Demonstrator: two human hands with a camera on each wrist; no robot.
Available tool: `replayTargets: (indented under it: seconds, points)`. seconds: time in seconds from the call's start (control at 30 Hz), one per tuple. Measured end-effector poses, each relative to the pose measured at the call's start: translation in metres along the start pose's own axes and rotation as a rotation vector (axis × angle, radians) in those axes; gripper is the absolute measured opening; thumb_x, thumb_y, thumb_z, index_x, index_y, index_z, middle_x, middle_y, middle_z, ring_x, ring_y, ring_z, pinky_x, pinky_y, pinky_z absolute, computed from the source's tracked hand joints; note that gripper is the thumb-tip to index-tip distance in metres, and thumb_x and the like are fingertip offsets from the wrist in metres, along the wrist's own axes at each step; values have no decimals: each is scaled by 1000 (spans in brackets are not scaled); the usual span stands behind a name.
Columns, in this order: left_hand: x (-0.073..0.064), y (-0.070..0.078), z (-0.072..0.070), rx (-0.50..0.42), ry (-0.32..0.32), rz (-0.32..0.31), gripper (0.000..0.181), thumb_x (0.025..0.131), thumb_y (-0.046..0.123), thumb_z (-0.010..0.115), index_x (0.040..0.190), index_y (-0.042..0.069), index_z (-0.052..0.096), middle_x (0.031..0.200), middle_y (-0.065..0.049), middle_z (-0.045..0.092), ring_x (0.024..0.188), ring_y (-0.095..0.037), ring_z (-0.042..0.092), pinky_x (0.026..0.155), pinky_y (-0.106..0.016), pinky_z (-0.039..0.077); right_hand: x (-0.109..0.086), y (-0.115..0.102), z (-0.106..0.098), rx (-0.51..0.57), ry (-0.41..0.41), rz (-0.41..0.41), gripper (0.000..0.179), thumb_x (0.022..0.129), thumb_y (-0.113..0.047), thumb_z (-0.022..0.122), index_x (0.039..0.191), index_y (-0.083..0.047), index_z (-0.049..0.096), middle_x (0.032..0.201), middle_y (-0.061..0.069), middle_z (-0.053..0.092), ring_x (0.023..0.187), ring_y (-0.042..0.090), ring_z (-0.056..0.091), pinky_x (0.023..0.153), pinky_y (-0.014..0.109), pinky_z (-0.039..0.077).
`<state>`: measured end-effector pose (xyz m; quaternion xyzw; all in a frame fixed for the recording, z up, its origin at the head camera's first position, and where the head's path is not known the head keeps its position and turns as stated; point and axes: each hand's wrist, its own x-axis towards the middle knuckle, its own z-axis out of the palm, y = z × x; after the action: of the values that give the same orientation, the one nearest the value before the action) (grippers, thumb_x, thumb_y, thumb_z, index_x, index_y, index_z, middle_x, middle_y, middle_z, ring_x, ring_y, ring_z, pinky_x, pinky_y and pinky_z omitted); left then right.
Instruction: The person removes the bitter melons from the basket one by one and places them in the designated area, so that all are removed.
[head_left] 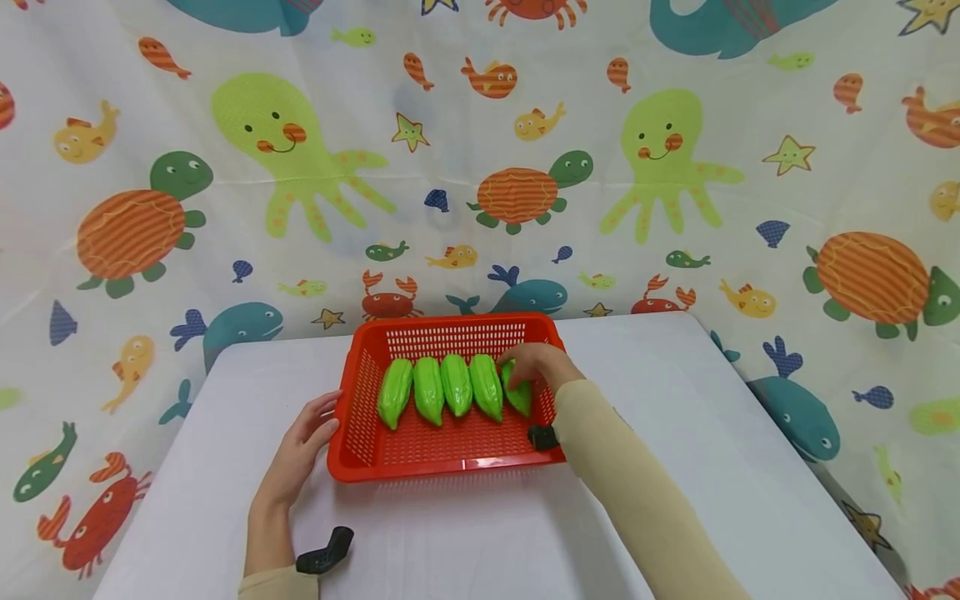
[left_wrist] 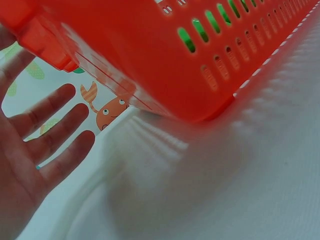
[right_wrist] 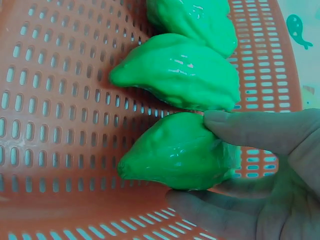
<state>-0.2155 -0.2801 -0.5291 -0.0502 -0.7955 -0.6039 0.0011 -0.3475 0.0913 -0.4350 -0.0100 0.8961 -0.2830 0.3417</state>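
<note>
- A person's right hand (head_left: 542,364) grips the end green fruit (head_left: 517,392) in a red basket (head_left: 442,468) on a white desk (head_left: 660,367), its thumb on one side and its fingers on the other.
- The gripped fruit lies inside the basket at the right end of a row of five, near the right wall and directly under the right hand.
- Its long axis runs from the back of the basket toward the person, slightly slanted, with the pointed tip facing the front; the hand has the thick rear end, leaving the tip uncovered.
- The neighbouring fruit (head_left: 486,387) lies just beside it to the left, roughly in line with it; in the right wrist view, the thumb tip sits at the narrow strip between the two.
- Three more fruits (head_left: 427,392) complete the row toward the left, tips also pointing to the front.
- Across the basket, the left hand (head_left: 303,433) is at the left rim, its visible fingers straight and spread, clasping no fruit; firm contact with the rim is hard to confirm.
- The right hand is by far the nearer to the end fruit; the left is well apart, outside the basket.
- Behind the desk hangs a cloth (head_left: 480,117) printed with sea animals.
</note>
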Motion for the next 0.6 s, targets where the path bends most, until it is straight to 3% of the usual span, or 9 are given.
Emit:
replayTargets:
  seconds: [0.1, 0.23, 0.6]
  points:
    - [-1, 0, 1, 4, 2, 2, 54, 101, 35, 51, 151, 22, 35, 151, -9, 38, 132, -20, 41, 96, -28, 44, -3, 1, -2, 24, 0, -8, 54, 87, -7, 72, 138, -18, 57, 136, 14, 50, 113, 31, 54, 91, 46, 52]
    - [-1, -2, 3, 8, 2, 3, 54, 101, 35, 51, 151, 22, 35, 151, -10, 38, 132, -19, 41, 97, -28, 44, -4, 2, -5, 10, 5, -25, 51, 87, -10, 72, 136, -18, 60, 132, 13, 52, 111, 31, 55, 88, 48, 53]
    - [-5, -3, 4, 9, 11, -1, 53, 101, 35, 50, 151, 24, 35, 150, -10, 38, 131, -20, 42, 94, -22, 44, -15, 0, -18, -65, 50, -210, 46, 94, -20, 65, 138, -15, 56, 136, 12, 50, 107, 27, 56, 89, 44, 53]
